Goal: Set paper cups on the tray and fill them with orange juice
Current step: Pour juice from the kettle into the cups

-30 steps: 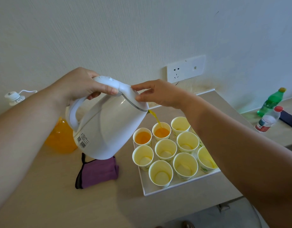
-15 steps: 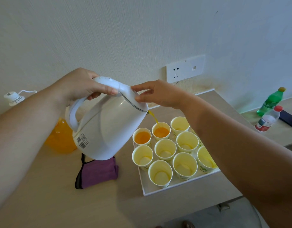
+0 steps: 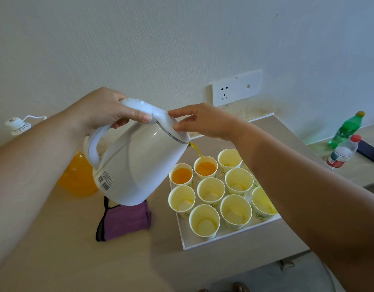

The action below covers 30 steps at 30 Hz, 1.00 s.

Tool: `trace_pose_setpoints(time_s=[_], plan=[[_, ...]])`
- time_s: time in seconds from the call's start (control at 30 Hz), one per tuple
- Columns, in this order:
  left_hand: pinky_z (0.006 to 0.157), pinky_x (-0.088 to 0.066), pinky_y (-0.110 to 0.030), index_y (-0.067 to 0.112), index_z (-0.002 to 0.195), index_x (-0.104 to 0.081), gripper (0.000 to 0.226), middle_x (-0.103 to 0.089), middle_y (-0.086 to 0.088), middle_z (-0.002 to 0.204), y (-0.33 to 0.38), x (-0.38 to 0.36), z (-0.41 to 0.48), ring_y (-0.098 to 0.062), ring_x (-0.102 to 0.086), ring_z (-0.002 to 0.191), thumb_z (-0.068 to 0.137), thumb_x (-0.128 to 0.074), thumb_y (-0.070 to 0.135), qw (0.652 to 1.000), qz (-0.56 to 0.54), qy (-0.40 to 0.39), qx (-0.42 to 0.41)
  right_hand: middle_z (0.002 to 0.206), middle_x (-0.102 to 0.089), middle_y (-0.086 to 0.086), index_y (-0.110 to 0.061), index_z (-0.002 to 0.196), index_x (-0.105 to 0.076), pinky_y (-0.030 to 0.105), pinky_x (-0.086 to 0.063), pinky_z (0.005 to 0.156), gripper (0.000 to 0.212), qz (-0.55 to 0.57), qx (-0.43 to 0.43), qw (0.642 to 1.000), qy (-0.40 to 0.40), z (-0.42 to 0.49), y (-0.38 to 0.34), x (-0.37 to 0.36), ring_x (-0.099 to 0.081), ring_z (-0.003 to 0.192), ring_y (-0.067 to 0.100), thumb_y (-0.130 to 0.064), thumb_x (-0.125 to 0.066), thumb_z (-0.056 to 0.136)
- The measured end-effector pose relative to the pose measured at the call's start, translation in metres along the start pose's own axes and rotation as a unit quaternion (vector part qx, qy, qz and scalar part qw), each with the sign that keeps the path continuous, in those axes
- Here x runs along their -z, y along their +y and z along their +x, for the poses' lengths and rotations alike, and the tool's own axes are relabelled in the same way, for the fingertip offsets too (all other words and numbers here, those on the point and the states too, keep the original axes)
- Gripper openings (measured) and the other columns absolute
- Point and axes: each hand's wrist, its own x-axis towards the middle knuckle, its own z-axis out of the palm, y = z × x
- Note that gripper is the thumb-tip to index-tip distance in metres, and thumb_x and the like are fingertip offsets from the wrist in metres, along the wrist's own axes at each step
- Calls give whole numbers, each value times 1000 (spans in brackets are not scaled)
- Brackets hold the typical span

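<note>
Above the tray (image 3: 203,243), left hand (image 3: 101,110) grips kettle (image 3: 139,165) handle, right hand (image 3: 205,121) fingertips press its lid

White kettle (image 3: 137,163); orange juice (image 3: 205,168); purple cloth (image 3: 127,221).

two bare forearms, no sleeves, rings or watch; short plain fingernails

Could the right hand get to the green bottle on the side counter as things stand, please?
Probably yes. The right hand only rests fingertips on the kettle lid, and nothing stands between it and the green bottle, though letting go mid-pour might unsettle the lid.
</note>
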Motion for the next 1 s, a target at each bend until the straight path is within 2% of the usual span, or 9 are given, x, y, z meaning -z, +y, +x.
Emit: trace_pose_setpoints(time_s=[0.17,0.3,0.63,0.73,0.9,1.0], plan=[[57,-33,-30,10,63,-57,41,-50,-1,48,-3,-1,2,-16,-43,51,60,-85,40,1000,0,0,1,104,-59,-21,-33,129,-57,12,-36,80,42,-1,1,1000,1,0,0,0,-58,97,-1,-30,-66,88],[58,-33,-30,10,61,-56,43,-51,-1,48,-3,-1,4,-16,-43,51,59,-84,42,1000,3,-3,-2,107,-61,-19,-32,129,-57,17,-34,88,43,-1,4,1000,-1,0,2,0,-60,104,2,-29,-66,88],[55,-32,-28,12,58,-54,41,-49,2,45,-2,-8,5,-15,-41,49,62,-85,39,1000,-5,-5,2,108,-60,-19,-35,129,-56,18,-35,88,42,-7,-3,1000,-1,-2,4,0,-58,101,1,-31,-65,88],[55,-32,-28,14,57,-52,41,-48,4,43,-3,-11,4,-15,-41,50,61,-85,37,1000,-23,-9,5,104,-60,-20,-35,128,-57,20,-39,93,42,-5,-6,1000,1,-3,7,0,-59,103,3,-30,-66,88],[57,-32,-29,12,58,-53,48,-48,4,44,-7,-16,1,-16,-40,50,47,-84,46,999,-44,-25,7,111,-61,-14,-32,130,-56,25,-39,99,43,-20,-1,1000,-1,-7,9,-1,-59,110,8,-29,-66,88],[59,-31,-30,10,61,-56,72,-49,-1,49,-12,-14,0,-17,-41,53,25,-85,66,998,-59,-23,0,128,-57,-9,-30,133,-54,21,-36,92,45,-59,13,998,4,-7,4,0,-57,112,10,-33,-63,89]])
